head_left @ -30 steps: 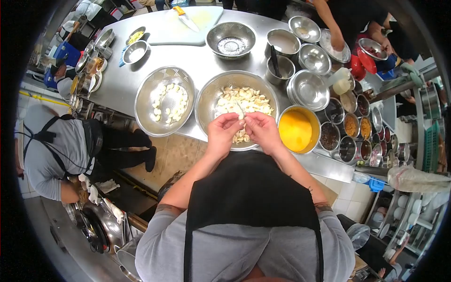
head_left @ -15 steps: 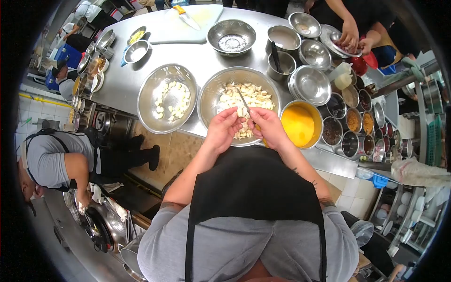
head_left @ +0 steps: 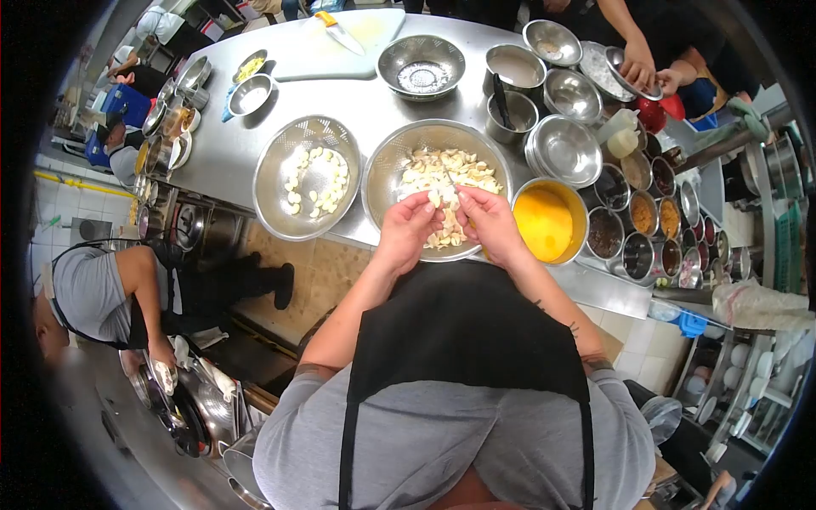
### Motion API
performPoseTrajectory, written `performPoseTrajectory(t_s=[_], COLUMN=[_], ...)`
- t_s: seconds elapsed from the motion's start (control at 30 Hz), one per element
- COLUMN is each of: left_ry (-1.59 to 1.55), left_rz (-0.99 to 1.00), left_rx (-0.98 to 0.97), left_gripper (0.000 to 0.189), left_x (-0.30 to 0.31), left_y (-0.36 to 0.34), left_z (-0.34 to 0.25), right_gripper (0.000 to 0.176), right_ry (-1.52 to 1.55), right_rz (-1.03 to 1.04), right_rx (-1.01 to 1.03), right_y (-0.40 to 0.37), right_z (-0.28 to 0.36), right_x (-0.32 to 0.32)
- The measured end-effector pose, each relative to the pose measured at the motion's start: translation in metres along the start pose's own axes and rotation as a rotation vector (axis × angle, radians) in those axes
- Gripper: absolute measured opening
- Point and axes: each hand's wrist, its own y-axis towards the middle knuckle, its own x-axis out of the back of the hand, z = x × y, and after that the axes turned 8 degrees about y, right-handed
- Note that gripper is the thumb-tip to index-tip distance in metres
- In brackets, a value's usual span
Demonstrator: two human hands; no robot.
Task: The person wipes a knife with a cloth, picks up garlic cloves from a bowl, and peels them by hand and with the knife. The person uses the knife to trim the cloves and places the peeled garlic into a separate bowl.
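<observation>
Centre bowl (head_left: 382, 174) holds pale cloves (head_left: 455, 166); colander (head_left: 274, 204) at left, fewer — left hand (head_left: 406, 228) and right hand (head_left: 493, 223) fingertips pinch one whitish clove (head_left: 435, 198).

Shiny steel bowl (head_left: 387, 174) on a smooth brushed-metal table (head_left: 229, 140).

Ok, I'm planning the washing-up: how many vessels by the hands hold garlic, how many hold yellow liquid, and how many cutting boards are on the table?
Garlic vessels: 2, colander and bowl
Yellow-liquid container: 1
Cutting board: 1
Total: 4
</observation>
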Motion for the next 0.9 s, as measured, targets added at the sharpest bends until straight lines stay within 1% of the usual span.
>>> performPoseTrajectory(t_s=[0.1, 0.2, 0.3, 0.43, 0.47, 0.5, 0.57, 0.6, 0.67, 0.77, 0.87, 0.9], left_ry=[-0.021, 0.0, 0.071, 0.102, 0.122, 0.142, 0.182, 0.202, 0.19, 0.161, 0.151, 0.148], left_rz=[-0.01, -0.043, -0.136, -0.135, -0.142, -0.148, -0.073, -0.035, -0.048, -0.058, -0.058, -0.053], left_rx=[0.005, 0.019, 0.04, 0.032, 0.032, 0.033, 0.012, 0.001, 0.01, 0.031, 0.004, -0.01], left_gripper=[0.024, 0.025, 0.024, 0.021, 0.019, 0.018, 0.016, 0.015, 0.013, 0.013, 0.018, 0.02], left_x=[0.003, 0.004, 0.005, 0.002, -0.001, -0.002, 0.0, 0.0, -0.003, -0.007, -0.013, -0.015], left_y=[0.0, 0.001, 0.004, 0.004, 0.003, 0.002, 0.002, 0.002, 0.001, 0.001, -0.001, -0.001], left_z=[0.004, 0.003, 0.006, 0.005, 0.003, 0.003, 0.002, 0.001, -0.001, -0.003, -0.006, -0.005], right_gripper=[0.027, 0.027, 0.028, 0.035, 0.038, 0.037, 0.037, 0.037, 0.036, 0.035, 0.035, 0.034], right_ry=[-0.086, -0.22, -0.526, -0.513, -0.646, -0.681, -0.752, -0.733, -0.697, -0.659, -0.607, -0.607], right_rz=[-0.031, -0.08, -0.101, 0.007, 0.052, 0.057, 0.064, 0.064, 0.07, 0.091, 0.112, 0.114], right_rx=[0.002, -0.052, 0.048, 0.343, 0.303, 0.313, 0.334, 0.342, 0.363, 0.234, 0.242, 0.287], right_y=[0.003, 0.006, 0.003, -0.004, -0.007, -0.009, -0.011, -0.01, -0.007, -0.007, -0.004, -0.003], right_z=[-0.002, -0.008, -0.005, -0.004, 0.004, 0.007, 0.01, 0.008, 0.004, 0.006, -0.001, -0.003], right_x=[0.003, 0.008, 0.006, -0.007, -0.007, -0.01, -0.015, -0.013, -0.011, -0.01, -0.007, -0.006])
